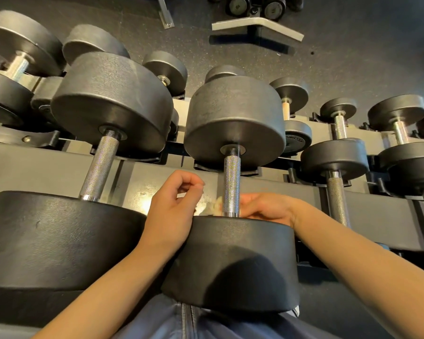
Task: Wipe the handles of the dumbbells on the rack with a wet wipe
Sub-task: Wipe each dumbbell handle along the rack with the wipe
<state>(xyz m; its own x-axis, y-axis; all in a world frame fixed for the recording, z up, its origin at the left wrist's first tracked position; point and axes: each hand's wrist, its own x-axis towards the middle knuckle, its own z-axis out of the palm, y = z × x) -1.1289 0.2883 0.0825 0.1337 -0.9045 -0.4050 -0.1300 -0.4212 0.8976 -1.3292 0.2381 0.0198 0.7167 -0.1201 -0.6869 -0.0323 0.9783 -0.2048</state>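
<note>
While our right hand [267, 207] is pressing a crumpled white wipe [213, 206] against the near end of the knurled steel handle [231, 184], our left hand [174, 204], fingers loosely curled, is holding nothing beside it on the rack [47, 165].

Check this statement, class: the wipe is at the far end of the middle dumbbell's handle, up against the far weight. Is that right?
Not quite. The head view shows the wipe at the near end of the middle dumbbell's handle, just above the near weight, between the two hands.
</note>
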